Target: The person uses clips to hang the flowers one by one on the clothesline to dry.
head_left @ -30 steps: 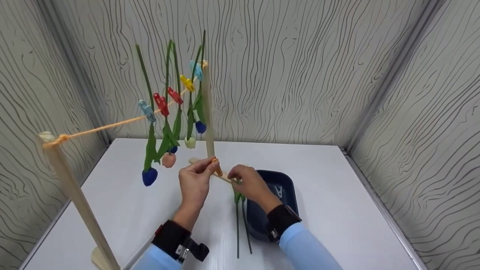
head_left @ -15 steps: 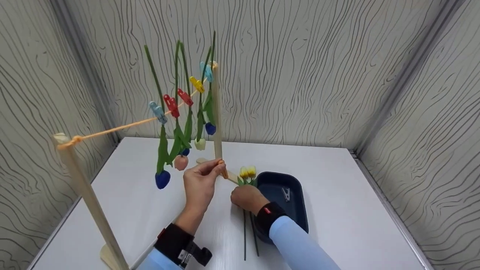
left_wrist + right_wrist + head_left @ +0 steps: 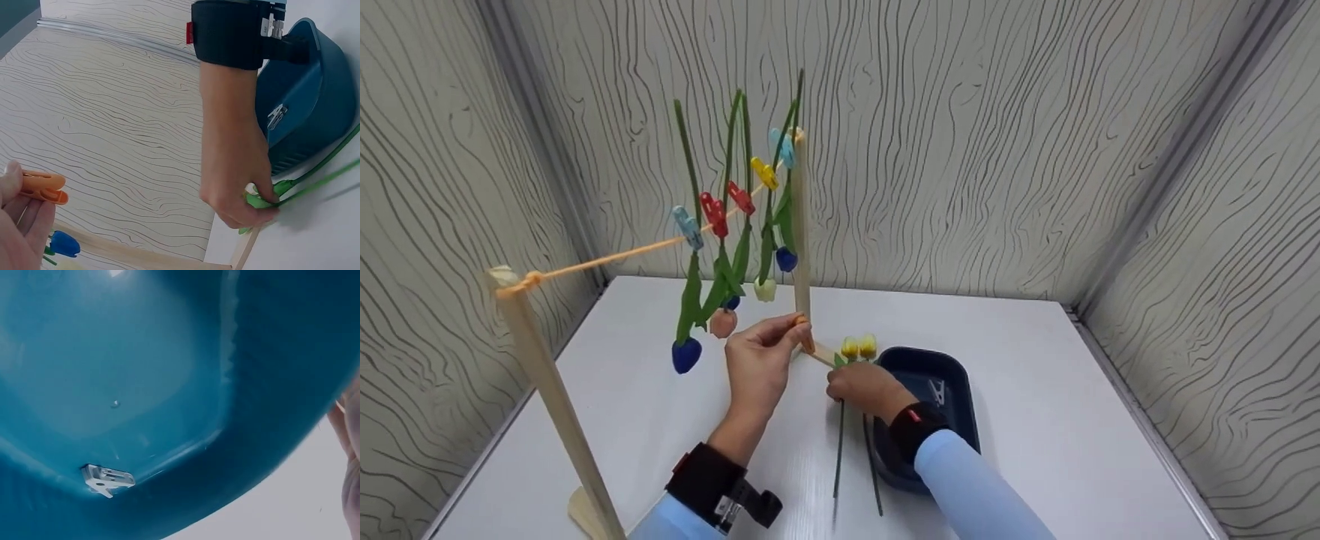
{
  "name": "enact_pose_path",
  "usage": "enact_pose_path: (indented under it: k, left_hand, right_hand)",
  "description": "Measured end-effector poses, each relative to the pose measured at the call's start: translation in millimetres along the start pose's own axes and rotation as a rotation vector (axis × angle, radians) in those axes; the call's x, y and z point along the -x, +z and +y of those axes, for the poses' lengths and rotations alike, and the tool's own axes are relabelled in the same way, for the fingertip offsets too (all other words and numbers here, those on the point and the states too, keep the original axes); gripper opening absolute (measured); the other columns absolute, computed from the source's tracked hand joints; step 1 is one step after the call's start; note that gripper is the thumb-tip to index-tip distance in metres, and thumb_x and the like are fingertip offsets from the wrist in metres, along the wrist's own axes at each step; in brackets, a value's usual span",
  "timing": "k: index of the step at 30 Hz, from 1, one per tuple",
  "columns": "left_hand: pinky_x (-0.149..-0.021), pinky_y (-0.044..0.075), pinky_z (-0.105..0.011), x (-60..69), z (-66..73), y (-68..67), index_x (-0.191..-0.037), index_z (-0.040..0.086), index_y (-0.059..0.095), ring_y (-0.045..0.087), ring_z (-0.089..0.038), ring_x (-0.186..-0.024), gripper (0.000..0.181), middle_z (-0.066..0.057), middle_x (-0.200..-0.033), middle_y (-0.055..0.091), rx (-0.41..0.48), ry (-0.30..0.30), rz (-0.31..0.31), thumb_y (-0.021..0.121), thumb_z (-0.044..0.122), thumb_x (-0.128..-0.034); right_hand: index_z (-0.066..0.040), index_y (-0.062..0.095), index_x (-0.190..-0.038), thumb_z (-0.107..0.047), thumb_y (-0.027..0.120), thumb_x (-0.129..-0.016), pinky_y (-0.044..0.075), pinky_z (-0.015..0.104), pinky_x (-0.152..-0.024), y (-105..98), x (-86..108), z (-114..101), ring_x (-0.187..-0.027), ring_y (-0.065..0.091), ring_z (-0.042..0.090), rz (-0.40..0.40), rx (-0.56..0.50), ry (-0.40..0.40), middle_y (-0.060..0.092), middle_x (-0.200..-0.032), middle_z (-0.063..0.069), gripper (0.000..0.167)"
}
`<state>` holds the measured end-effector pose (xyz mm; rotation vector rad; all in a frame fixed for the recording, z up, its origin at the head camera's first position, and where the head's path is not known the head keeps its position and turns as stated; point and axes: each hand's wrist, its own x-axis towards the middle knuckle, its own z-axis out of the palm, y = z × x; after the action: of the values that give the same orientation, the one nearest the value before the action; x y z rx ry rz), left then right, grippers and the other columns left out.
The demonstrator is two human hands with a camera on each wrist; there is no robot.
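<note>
My left hand [image 3: 757,367] pinches an orange clothespin [image 3: 44,181] between thumb and fingers, below the line's far end. To its right, my right hand [image 3: 868,386] pinches the green stem [image 3: 839,450] of a yellow tulip [image 3: 850,347] just under its bloom. That stem's lower end stands a little off the table. A second yellow tulip [image 3: 868,345] lies beside it, partly hidden by the right hand. On the orange line [image 3: 615,256] several tulips hang bloom-down from blue, red and yellow clothespins, among them a blue tulip [image 3: 686,355] nearest me.
A dark blue bin [image 3: 960,367] stands right of the tulips, under the right wrist, with a white clothespin [image 3: 107,480] in it. Wooden posts [image 3: 559,409] carry the line on the left and at the back. Patterned walls [image 3: 930,150] enclose the white table [image 3: 1035,420].
My right hand has come down onto the yellow tulips and taken hold of one; its stem's lower end has risen slightly. The left hand keeps its grip on the orange clothespin. The head view shifted.
</note>
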<state>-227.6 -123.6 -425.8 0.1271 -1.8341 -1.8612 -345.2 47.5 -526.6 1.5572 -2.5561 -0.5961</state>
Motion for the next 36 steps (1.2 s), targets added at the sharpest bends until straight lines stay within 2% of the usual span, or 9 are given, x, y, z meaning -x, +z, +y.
enact_pose_path:
  k: [7,9,13,16,18,22,24,32,36]
  left_hand:
    - [-0.088,0.065,-0.022,-0.1,4.6,0.3,-0.112,0.003,0.085,0.083,-0.024,-0.099,0.018,-0.017,-0.107,0.085,-0.039,0.016,0.012,0.083,0.007,-0.0949]
    - [-0.098,0.065,-0.030,-0.7,5.8,0.6,-0.112,0.003,0.085,0.083,-0.025,-0.100,0.017,-0.017,-0.107,0.085,-0.048,0.025,0.020,0.083,0.006,-0.0949]
    - [-0.135,0.032,-0.047,-3.8,10.5,0.4,-0.107,0.003,0.086,0.084,-0.031,-0.099,0.016,-0.017,-0.101,0.085,-0.088,0.077,0.045,0.085,0.007,-0.0923]
    - [-0.130,0.020,-0.058,-6.6,18.3,0.1,-0.105,0.003,0.087,0.083,-0.034,-0.096,0.015,-0.017,-0.096,0.085,-0.123,0.125,0.067,0.087,0.009,-0.0908]
    - [-0.128,0.028,-0.052,-7.0,26.2,-0.6,-0.105,0.005,0.087,0.083,-0.032,-0.095,0.015,-0.016,-0.096,0.085,-0.135,0.127,0.073,0.087,0.009,-0.0911]
    - [-0.099,0.059,-0.021,-5.2,48.4,-3.6,-0.109,0.007,0.087,0.083,-0.025,-0.093,0.016,-0.012,-0.101,0.086,-0.152,0.137,0.082,0.085,0.009,-0.0932]
    - [-0.084,0.065,-0.020,-3.5,62.2,-7.0,-0.111,0.007,0.086,0.083,-0.024,-0.094,0.017,-0.011,-0.104,0.086,-0.168,0.178,0.082,0.084,0.009,-0.0944]
    - [-0.085,0.061,-0.012,2.2,131.6,-26.3,-0.109,0.005,0.086,0.084,-0.019,-0.090,0.016,-0.010,-0.098,0.086,-0.269,0.455,0.159,0.085,0.011,-0.0940]
    - [-0.079,0.060,-0.011,-2.2,169.9,-40.7,-0.107,0.005,0.086,0.081,-0.009,-0.085,0.014,-0.012,-0.097,0.086,-0.280,0.505,0.246,0.085,0.010,-0.0944]
  right_hand:
    - [-0.013,0.082,-0.109,-0.004,0.077,-0.099,0.067,0.033,-0.087,-7,15.2,18,-0.096,0.078,0.017,0.338,-0.407,0.151,0.081,-0.108,0.003,0.014]
    - [-0.010,0.080,-0.108,-0.003,0.076,-0.099,0.067,0.037,-0.088,-8,18.4,23,-0.097,0.077,0.020,0.447,-0.544,0.205,0.080,-0.106,0.006,0.012]
    - [-0.007,0.078,-0.109,0.000,0.077,-0.098,0.066,0.043,-0.090,-13,22.0,28,-0.102,0.076,0.025,0.652,-0.760,0.321,0.078,-0.106,0.009,0.013]
    - [-0.007,0.077,-0.111,-0.001,0.077,-0.098,0.065,0.043,-0.096,-20,23.0,29,-0.107,0.077,0.025,0.771,-0.880,0.408,0.078,-0.109,0.009,0.014]
    - [-0.006,0.077,-0.112,0.000,0.077,-0.098,0.064,0.041,-0.102,-28,22.7,28,-0.110,0.077,0.026,0.840,-0.977,0.435,0.078,-0.111,0.010,0.015]
    - [-0.002,0.076,-0.114,0.000,0.076,-0.099,0.061,0.037,-0.109,-49,18.6,21,-0.113,0.078,0.029,0.951,-1.188,0.466,0.076,-0.114,0.014,0.016]
    - [-0.002,0.075,-0.115,0.000,0.076,-0.099,0.062,0.034,-0.108,-64,14.9,16,-0.113,0.078,0.029,0.987,-1.262,0.469,0.076,-0.115,0.015,0.016]
    - [-0.003,0.074,-0.120,-0.009,0.076,-0.102,0.063,0.025,-0.101,-134,2.7,0,-0.111,0.076,0.019,1.018,-1.387,0.376,0.075,-0.117,0.013,0.019]
    - [-0.003,0.073,-0.122,-0.008,0.075,-0.102,0.064,0.022,-0.095,-162,-4.0,-14,-0.108,0.075,0.014,1.037,-1.431,0.287,0.075,-0.118,0.014,0.021]
